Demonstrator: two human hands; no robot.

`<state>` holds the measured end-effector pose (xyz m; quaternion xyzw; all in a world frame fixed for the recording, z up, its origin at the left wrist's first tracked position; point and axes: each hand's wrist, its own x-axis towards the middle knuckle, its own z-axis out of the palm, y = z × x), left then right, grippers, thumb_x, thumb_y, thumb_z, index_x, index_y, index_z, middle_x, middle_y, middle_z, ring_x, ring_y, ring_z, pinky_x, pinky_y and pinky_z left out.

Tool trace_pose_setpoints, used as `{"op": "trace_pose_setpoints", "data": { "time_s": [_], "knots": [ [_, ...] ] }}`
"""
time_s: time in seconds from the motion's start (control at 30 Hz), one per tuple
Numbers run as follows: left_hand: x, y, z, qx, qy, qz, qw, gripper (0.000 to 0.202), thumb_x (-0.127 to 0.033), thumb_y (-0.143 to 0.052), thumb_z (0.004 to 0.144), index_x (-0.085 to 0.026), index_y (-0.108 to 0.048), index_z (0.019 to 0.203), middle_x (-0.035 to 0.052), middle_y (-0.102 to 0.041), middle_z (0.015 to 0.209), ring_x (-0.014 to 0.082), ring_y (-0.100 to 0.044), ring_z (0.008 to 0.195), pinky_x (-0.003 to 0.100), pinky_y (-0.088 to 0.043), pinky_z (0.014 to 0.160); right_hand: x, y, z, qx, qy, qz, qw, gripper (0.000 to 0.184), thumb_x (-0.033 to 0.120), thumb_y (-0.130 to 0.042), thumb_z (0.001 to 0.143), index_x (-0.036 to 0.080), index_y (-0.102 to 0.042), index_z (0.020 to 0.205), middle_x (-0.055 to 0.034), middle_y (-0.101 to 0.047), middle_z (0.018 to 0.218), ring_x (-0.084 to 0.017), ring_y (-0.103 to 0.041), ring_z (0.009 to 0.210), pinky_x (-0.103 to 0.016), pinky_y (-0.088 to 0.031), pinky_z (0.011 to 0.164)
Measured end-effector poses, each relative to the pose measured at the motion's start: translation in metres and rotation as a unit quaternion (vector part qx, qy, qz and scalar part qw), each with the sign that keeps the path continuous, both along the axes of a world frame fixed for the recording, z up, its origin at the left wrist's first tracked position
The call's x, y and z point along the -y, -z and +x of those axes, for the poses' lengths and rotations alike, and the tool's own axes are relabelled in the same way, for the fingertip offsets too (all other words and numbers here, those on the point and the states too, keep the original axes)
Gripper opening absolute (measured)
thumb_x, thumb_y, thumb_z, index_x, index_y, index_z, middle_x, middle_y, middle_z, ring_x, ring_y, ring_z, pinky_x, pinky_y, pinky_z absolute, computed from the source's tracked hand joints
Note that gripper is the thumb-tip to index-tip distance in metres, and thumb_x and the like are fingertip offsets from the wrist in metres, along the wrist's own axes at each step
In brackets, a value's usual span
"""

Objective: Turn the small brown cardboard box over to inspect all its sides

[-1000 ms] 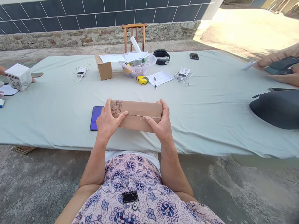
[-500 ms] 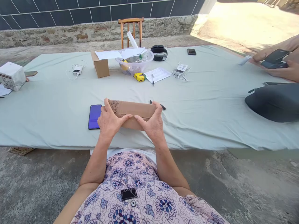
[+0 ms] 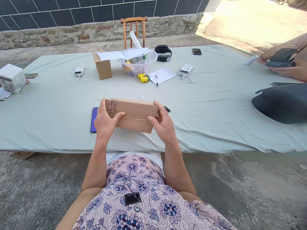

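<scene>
I hold a long flat brown cardboard box (image 3: 134, 113) with both hands, just above the near edge of the table. My left hand (image 3: 104, 123) grips its left end, thumb laid across the top by a dark scribble. My right hand (image 3: 164, 124) grips the right end, thumb on the taped seam. A phone with a purple screen (image 3: 93, 119) lies flat under the box's left end. A black pen (image 3: 167, 109) pokes out behind the right end.
The pale green cloth table (image 3: 216, 105) carries a small open carton (image 3: 102, 66), a clear bowl (image 3: 139, 64), a yellow tape measure (image 3: 143, 78), papers and power banks. A dark bag (image 3: 280, 102) and another person's hands (image 3: 287, 62) are right; a white box (image 3: 11, 78) left.
I have lifted the box slightly and tilted its top face toward me, and my thumbs have slid apart from the middle of the seam. The person at right shifted the dark device they hold.
</scene>
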<state>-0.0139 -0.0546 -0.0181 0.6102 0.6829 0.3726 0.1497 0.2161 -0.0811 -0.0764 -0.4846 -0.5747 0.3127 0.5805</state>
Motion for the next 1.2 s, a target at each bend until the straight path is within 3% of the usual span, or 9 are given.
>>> {"op": "trace_pose_setpoints", "data": {
  "time_s": [0.13, 0.27, 0.43, 0.53, 0.63, 0.83, 1.0, 1.2],
  "knots": [
    [-0.003, 0.003, -0.01, 0.035, 0.014, 0.026, 0.999, 0.072, -0.046, -0.077, 0.081, -0.032, -0.05, 0.146, 0.0092, -0.065, 0.145, 0.0372, -0.061, 0.134, 0.053, -0.052, 0.109, 0.0, 0.002, 0.009, -0.013, -0.037, 0.022, 0.999, 0.057, 0.043, -0.066, 0.095, 0.033, -0.055, 0.15, -0.0068, -0.05, 0.166, -0.027, -0.044, 0.156, -0.051, -0.05, 0.122],
    [-0.004, 0.006, -0.016, 0.09, 0.036, 0.032, 0.995, 0.059, -0.041, -0.073, 0.083, -0.031, -0.05, 0.136, 0.0073, -0.069, 0.129, 0.0305, -0.066, 0.121, 0.046, -0.054, 0.103, 0.0, 0.002, 0.01, -0.034, -0.04, 0.039, 0.998, 0.045, 0.04, -0.068, 0.093, 0.032, -0.061, 0.137, -0.0081, -0.052, 0.163, -0.027, -0.045, 0.155, -0.049, -0.051, 0.119],
    [0.0, 0.009, -0.001, 0.174, 0.05, 0.033, 0.983, 0.055, -0.047, -0.077, 0.078, -0.026, -0.042, 0.114, 0.0077, -0.062, 0.119, 0.0239, -0.069, 0.102, 0.039, -0.055, 0.088, 0.0, 0.001, -0.009, -0.044, 0.104, 0.046, 0.992, 0.032, 0.046, -0.073, 0.087, 0.027, -0.059, 0.109, -0.0119, -0.059, 0.147, -0.03, -0.055, 0.142, -0.051, -0.054, 0.107],
    [0.003, 0.011, 0.014, 0.118, 0.008, 0.059, 0.991, 0.072, -0.059, -0.087, 0.067, -0.026, -0.039, 0.109, 0.0078, -0.06, 0.117, 0.0288, -0.066, 0.111, 0.042, -0.054, 0.092, 0.002, -0.001, -0.022, 0.012, 0.192, 0.057, 0.98, 0.041, 0.051, -0.08, 0.082, 0.027, -0.054, 0.103, -0.0118, -0.06, 0.138, -0.032, -0.056, 0.135, -0.056, -0.048, 0.111],
    [0.005, 0.013, 0.024, 0.077, -0.006, 0.082, 0.994, 0.084, -0.063, -0.091, 0.062, -0.027, -0.039, 0.116, 0.0104, -0.056, 0.128, 0.0323, -0.062, 0.121, 0.044, -0.054, 0.094, 0.004, -0.005, -0.028, 0.051, 0.227, 0.082, 0.969, 0.048, 0.055, -0.083, 0.077, 0.028, -0.052, 0.102, -0.0102, -0.058, 0.13, -0.032, -0.056, 0.131, -0.057, -0.044, 0.116],
    [0.003, 0.016, 0.021, 0.069, 0.004, 0.108, 0.992, 0.077, -0.061, -0.087, 0.072, -0.025, -0.042, 0.123, 0.0129, -0.057, 0.132, 0.0312, -0.059, 0.126, 0.043, -0.053, 0.097, 0.006, -0.008, -0.026, 0.039, 0.216, 0.075, 0.973, 0.035, 0.048, -0.079, 0.083, 0.028, -0.056, 0.1, -0.01, -0.062, 0.129, -0.03, -0.058, 0.129, -0.055, -0.046, 0.114],
    [-0.003, 0.018, 0.006, 0.105, 0.028, 0.112, 0.988, 0.059, -0.062, -0.071, 0.086, -0.024, -0.044, 0.122, 0.0124, -0.061, 0.127, 0.0286, -0.061, 0.121, 0.043, -0.05, 0.102, 0.007, -0.01, -0.021, -0.026, 0.163, 0.072, 0.984, 0.024, 0.048, -0.068, 0.091, 0.027, -0.062, 0.102, -0.0117, -0.066, 0.134, -0.03, -0.059, 0.134, -0.049, -0.057, 0.101],
    [-0.005, 0.017, -0.001, 0.172, 0.047, 0.107, 0.978, 0.047, -0.063, -0.056, 0.095, -0.023, -0.047, 0.118, 0.0101, -0.063, 0.115, 0.0235, -0.062, 0.104, 0.039, -0.051, 0.096, 0.008, -0.012, -0.018, -0.048, 0.123, 0.101, 0.986, 0.019, 0.045, -0.061, 0.097, 0.029, -0.065, 0.106, -0.0096, -0.07, 0.134, -0.028, -0.062, 0.135, -0.054, -0.053, 0.113]
  ]
}}
